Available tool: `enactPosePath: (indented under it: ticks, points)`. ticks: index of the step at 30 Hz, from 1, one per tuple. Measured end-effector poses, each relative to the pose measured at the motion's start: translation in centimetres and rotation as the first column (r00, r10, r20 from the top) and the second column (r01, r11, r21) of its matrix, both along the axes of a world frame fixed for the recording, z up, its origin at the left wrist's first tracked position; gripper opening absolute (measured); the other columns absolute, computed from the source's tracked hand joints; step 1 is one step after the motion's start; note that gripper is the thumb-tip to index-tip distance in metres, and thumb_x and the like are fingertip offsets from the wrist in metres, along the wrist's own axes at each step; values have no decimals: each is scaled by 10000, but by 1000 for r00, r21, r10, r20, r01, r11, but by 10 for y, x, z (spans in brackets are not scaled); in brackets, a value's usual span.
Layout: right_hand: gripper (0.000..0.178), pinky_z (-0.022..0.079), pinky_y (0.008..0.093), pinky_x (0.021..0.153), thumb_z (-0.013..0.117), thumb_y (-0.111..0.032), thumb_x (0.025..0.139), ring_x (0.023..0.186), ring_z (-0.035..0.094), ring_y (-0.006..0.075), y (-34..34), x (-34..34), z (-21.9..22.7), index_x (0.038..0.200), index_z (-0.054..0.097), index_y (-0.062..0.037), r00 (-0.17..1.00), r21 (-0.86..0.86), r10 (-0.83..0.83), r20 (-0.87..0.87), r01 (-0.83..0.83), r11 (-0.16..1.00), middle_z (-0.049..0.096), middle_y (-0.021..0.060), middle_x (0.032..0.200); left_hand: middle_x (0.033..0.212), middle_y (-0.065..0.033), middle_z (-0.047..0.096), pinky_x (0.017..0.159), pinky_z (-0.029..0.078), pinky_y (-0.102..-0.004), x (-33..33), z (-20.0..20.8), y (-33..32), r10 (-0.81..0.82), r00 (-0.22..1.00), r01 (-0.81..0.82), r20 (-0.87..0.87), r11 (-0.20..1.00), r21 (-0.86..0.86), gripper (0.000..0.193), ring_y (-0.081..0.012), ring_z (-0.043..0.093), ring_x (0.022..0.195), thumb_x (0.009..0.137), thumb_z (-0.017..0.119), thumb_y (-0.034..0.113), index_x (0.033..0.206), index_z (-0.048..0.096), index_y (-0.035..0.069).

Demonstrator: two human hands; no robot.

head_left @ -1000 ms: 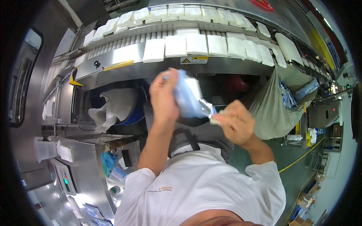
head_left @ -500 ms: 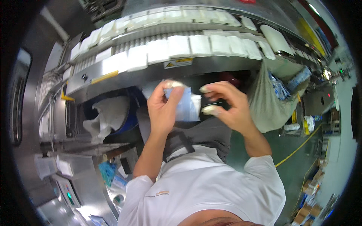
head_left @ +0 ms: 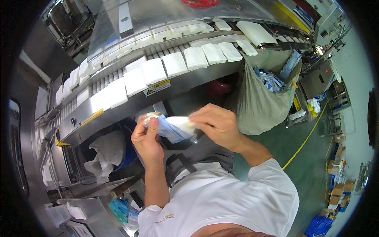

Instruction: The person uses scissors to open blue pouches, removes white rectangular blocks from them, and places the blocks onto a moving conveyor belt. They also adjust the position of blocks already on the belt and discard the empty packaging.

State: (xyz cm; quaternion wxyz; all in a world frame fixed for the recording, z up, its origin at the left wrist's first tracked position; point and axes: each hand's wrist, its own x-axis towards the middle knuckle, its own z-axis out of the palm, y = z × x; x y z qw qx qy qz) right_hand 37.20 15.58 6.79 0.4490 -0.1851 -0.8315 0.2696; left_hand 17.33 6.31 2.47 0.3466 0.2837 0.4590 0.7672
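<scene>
Across my front, the white pad [head_left: 179, 121] runs lengthwise rightward from the blue packet [head_left: 170, 131] gripped by my left hand [head_left: 148, 138] to my pinching right hand [head_left: 218, 123].

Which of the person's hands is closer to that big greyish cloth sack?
The right hand. In the picture, it is just left of the sack, at the white piece; the left hand is farther left, holding the blue packet.
</scene>
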Motion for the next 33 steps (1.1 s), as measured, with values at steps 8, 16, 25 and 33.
enactPosePath:
  ticks: [8, 16, 25, 33]
  points:
    - [290, 554, 288, 863, 721, 5, 907, 960, 651, 113, 7, 5, -11, 1187, 652, 31, 968, -740, 189, -165, -248, 625, 667, 52, 1066, 973, -25, 727, 775, 498, -233, 3, 5, 7, -108, 993, 108, 37, 994, -9, 158, -71, 630, 853, 974, 742, 117, 1067, 724, -9]
    - [292, 605, 291, 851, 689, -135, 1006, 977, 706, 139, 35, 18, -17, 1231, 632, 42, 921, -765, -83, -382, -264, 588, 722, 89, 1098, 1000, -94, 759, 628, 531, -246, -25, -9, -5, 93, 982, -103, 165, 993, 55, 150, -80, 627, 726, 1040, 651, 209, 994, 645, 66]
    - [356, 591, 304, 902, 717, -69, 970, 998, 699, 156, 20, 2, -25, 1287, 607, 50, 956, -717, 32, -293, -241, 653, 713, 97, 1125, 1041, -27, 701, 731, 509, -228, -7, 15, -10, -389, 909, 355, -152, 911, -208, 448, -75, 636, 863, 879, 821, 150, 1279, 656, 34]
    - [586, 556, 328, 960, 865, -72, 819, 1080, 676, 189, 3, 4, 3, 1321, 591, 55, 969, -463, 190, -158, -243, 852, 667, 129, 1215, 1026, -48, 726, 831, 516, -243, -17, -13, -2, -343, 919, 351, -194, 936, 11, 311, -103, 660, 926, 830, 781, -17, 1137, 733, -31]
